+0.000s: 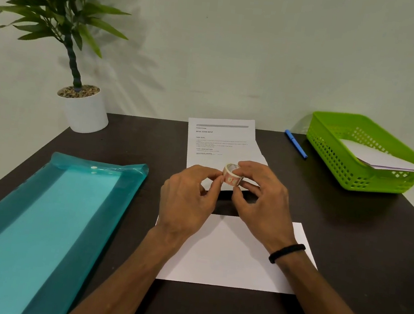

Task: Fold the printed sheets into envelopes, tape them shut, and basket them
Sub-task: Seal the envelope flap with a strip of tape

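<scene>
Both hands are raised over the middle of the dark table and meet on a small roll of patterned tape. The right hand has fingers curled round the roll, thumb below and fingertips over its top. The left hand pinches at the roll's left edge with thumb and forefinger; whether a loose tape end lies between those fingertips cannot be made out at this size. A black band sits on the right wrist.

Directly beneath the forearms, at 6 o'clock from the roll, lies a folded white sheet, blank side up, flat on the table. At 12 o'clock, partly hidden behind the hands, lies a printed sheet with its far edge reaching the wall; its right side shows a diagonal crease.

At 2 o'clock a blue pen lies on the table, just beside a green perforated basket that holds white folded paper, one edge overhanging the rim. At 8 o'clock a teal plastic folder lies lengthwise. At 10 o'clock a potted plant in a white pot stands at the table's far corner.
</scene>
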The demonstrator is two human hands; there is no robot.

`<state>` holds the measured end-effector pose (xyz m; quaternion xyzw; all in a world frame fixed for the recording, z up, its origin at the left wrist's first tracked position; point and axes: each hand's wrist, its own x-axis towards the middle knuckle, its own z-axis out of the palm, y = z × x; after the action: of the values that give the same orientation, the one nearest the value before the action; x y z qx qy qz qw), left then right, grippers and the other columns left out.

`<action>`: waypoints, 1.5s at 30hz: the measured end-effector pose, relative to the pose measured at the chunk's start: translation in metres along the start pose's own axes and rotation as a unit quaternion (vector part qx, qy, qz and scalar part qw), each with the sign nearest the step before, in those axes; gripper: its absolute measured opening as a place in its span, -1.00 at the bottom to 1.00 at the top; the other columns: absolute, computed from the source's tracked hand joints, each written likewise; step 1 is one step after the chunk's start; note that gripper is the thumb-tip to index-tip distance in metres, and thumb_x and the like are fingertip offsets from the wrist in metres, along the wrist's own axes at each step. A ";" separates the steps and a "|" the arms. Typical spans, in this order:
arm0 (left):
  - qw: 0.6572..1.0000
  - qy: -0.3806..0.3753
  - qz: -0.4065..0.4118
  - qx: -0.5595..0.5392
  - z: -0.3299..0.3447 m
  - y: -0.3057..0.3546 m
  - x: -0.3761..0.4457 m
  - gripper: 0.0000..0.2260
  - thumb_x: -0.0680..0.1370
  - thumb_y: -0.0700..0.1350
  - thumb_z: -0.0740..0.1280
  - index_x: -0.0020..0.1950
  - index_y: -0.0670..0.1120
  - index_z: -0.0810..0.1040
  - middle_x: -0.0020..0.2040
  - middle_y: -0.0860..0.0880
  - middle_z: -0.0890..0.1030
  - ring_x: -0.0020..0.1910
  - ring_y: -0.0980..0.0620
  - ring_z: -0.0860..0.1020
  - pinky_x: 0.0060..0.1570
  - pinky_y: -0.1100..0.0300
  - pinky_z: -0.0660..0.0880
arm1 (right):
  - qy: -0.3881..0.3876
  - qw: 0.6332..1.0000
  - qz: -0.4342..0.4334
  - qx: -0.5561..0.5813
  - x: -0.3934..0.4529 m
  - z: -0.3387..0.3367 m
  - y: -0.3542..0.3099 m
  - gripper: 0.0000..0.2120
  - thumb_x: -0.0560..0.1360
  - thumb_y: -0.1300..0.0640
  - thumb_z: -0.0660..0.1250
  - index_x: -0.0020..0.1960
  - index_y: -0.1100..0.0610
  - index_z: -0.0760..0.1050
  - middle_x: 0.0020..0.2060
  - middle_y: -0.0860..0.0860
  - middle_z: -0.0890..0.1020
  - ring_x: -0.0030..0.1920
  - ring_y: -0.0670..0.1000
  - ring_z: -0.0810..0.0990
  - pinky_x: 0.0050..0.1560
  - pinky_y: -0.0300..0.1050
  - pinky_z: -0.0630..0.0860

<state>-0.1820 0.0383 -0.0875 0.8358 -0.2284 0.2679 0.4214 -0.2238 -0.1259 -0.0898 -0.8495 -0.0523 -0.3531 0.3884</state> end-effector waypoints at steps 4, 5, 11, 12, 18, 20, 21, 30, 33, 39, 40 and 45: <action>0.998 -0.008 0.029 0.053 0.001 -0.002 -0.002 -0.83 0.55 0.02 0.48 0.08 -0.02 0.72 -0.02 0.01 0.74 -0.29 0.11 0.64 -0.17 0.23 0.64 | -0.011 1.000 -0.021 -0.020 -0.001 0.000 0.000 -0.72 0.48 0.29 0.53 0.17 0.13 0.66 0.23 0.03 0.62 0.17 -0.12 0.59 0.19 -0.47 0.50; 0.998 -0.009 0.029 0.057 0.002 -0.002 -0.002 -0.85 0.55 0.01 0.48 0.06 -0.02 0.71 -0.03 0.01 0.73 -0.31 0.13 0.61 -0.18 0.26 0.61 | -0.014 0.999 -0.024 -0.020 -0.001 0.000 0.001 -0.71 0.48 0.28 0.53 0.17 0.12 0.66 0.23 0.03 0.61 0.18 -0.10 0.60 0.19 -0.42 0.53; 0.998 -0.015 0.010 0.062 0.002 -0.002 -0.002 -0.86 0.56 0.05 0.47 -0.03 0.01 0.61 -0.11 0.07 0.66 -0.36 0.14 0.53 -0.25 0.39 0.45 | -0.031 0.999 -0.035 -0.015 -0.001 0.001 0.000 -0.70 0.48 0.26 0.55 0.19 0.12 0.66 0.23 0.02 0.60 0.15 -0.14 0.60 0.17 -0.49 0.49; 0.998 -0.018 0.008 0.064 0.002 -0.002 -0.001 -0.85 0.56 0.06 0.46 -0.03 0.01 0.60 -0.12 0.08 0.65 -0.36 0.13 0.53 -0.25 0.42 0.43 | -0.032 0.999 -0.037 -0.014 -0.001 0.001 -0.001 -0.70 0.47 0.26 0.55 0.19 0.12 0.66 0.23 0.03 0.60 0.15 -0.12 0.61 0.18 -0.47 0.50; 0.998 -0.035 -0.012 0.056 0.003 -0.003 0.001 -0.85 0.58 0.07 0.43 -0.03 0.04 0.52 -0.13 0.14 0.56 -0.33 0.09 0.55 -0.25 0.35 0.50 | -0.028 0.999 -0.042 0.003 0.000 0.000 -0.004 -0.72 0.47 0.26 0.55 0.16 0.13 0.66 0.18 0.03 0.63 0.13 -0.09 0.64 0.17 -0.33 0.60; 0.998 -0.043 -0.022 0.035 0.004 -0.004 0.001 -0.85 0.59 0.06 0.42 -0.04 0.06 0.49 -0.15 0.15 0.55 -0.34 0.10 0.55 -0.25 0.31 0.53 | -0.027 0.999 -0.035 0.017 0.000 0.000 -0.005 -0.74 0.48 0.26 0.54 0.15 0.13 0.66 0.16 0.01 0.64 0.12 -0.08 0.65 0.14 -0.30 0.62; 0.998 -0.050 -0.026 0.019 0.004 -0.004 0.001 -0.85 0.59 0.05 0.43 -0.05 0.06 0.49 -0.16 0.15 0.55 -0.35 0.11 0.55 -0.26 0.30 0.55 | -0.028 0.999 -0.028 0.025 0.000 0.000 -0.005 -0.75 0.48 0.25 0.54 0.14 0.13 0.65 0.14 0.00 0.64 0.11 -0.08 0.66 0.13 -0.28 0.63; 0.984 -0.105 -0.072 -0.125 0.005 -0.004 0.003 -0.88 0.59 -0.04 0.44 -0.02 -0.04 0.55 -0.10 0.05 0.64 -0.30 -0.02 0.66 -0.30 0.18 0.65 | -0.043 0.993 0.066 0.091 0.002 -0.003 -0.001 -0.72 0.50 0.20 0.51 0.20 0.15 0.64 0.09 -0.06 0.70 0.09 -0.08 0.70 0.07 -0.17 0.69; 0.978 -0.111 -0.093 -0.149 0.004 -0.003 0.004 -0.89 0.59 -0.07 0.45 0.00 -0.06 0.55 -0.06 0.03 0.66 -0.28 -0.03 0.69 -0.30 0.14 0.68 | -0.047 0.988 0.091 0.117 0.003 -0.003 -0.001 -0.73 0.49 0.22 0.51 0.19 0.14 0.65 0.07 -0.06 0.71 0.08 -0.06 0.71 0.07 -0.13 0.70; 0.967 -0.114 -0.130 -0.186 0.002 0.001 0.006 -0.90 0.61 -0.10 0.42 0.03 -0.10 0.56 0.06 0.03 0.67 -0.29 -0.02 0.71 -0.31 0.25 0.62 | -0.049 0.975 0.138 0.166 0.005 -0.007 -0.002 -0.75 0.48 0.27 0.49 0.15 0.15 0.64 0.05 -0.06 0.72 0.06 -0.09 0.72 0.03 -0.17 0.69; 0.966 -0.113 -0.134 -0.192 0.002 0.001 0.006 -0.91 0.61 -0.11 0.42 0.04 -0.11 0.56 0.09 0.05 0.67 -0.28 -0.03 0.71 -0.31 0.24 0.63 | -0.049 0.975 0.141 0.164 0.006 -0.008 -0.002 -0.75 0.48 0.27 0.49 0.15 0.15 0.64 0.05 -0.06 0.72 0.06 -0.11 0.71 0.01 -0.20 0.68; 0.961 -0.108 -0.161 -0.196 0.001 0.001 0.006 -0.92 0.62 -0.11 0.40 0.05 -0.10 0.56 0.15 0.19 0.60 -0.25 0.01 0.72 -0.34 0.29 0.61 | -0.060 0.971 0.164 0.165 0.009 -0.011 0.002 -0.77 0.47 0.29 0.51 0.11 0.14 0.64 0.06 -0.07 0.72 0.07 -0.06 0.72 0.00 -0.25 0.67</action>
<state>-0.1774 0.0361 -0.0833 0.7866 -0.1828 0.0543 0.5872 -0.2227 -0.1365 -0.0801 -0.7905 0.0073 -0.2191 0.5719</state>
